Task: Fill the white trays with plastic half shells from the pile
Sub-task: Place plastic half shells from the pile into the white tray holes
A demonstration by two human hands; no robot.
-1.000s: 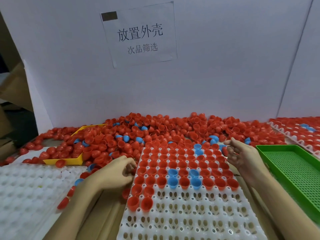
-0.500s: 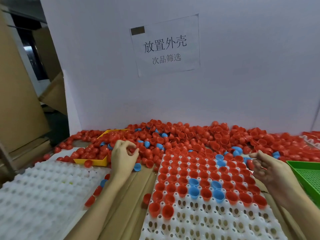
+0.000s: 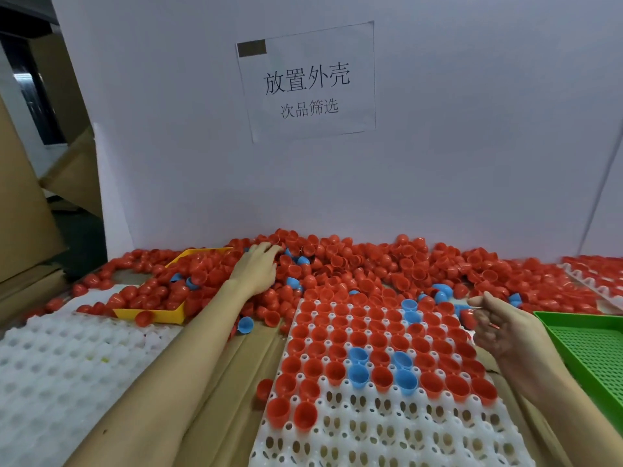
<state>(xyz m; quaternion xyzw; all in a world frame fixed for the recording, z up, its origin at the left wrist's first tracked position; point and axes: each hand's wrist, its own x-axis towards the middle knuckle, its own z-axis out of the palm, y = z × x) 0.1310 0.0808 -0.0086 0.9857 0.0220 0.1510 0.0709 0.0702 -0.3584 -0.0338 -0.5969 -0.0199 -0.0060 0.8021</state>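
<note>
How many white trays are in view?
3: left white tray; centre white tray, partly filled; right white tray, cut off at the frame edge. Others may be hidden.

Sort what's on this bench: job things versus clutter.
Job: shell pile; part-filled white tray; empty white tray; left hand in the pile; right hand.
Clutter: yellow tray; green tray; wall sign; cardboard.

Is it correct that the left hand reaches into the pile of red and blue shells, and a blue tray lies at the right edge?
Not quite. The left hand does reach into the pile of shells, but the head view shows that the tray at the right edge is green, not blue.
</note>
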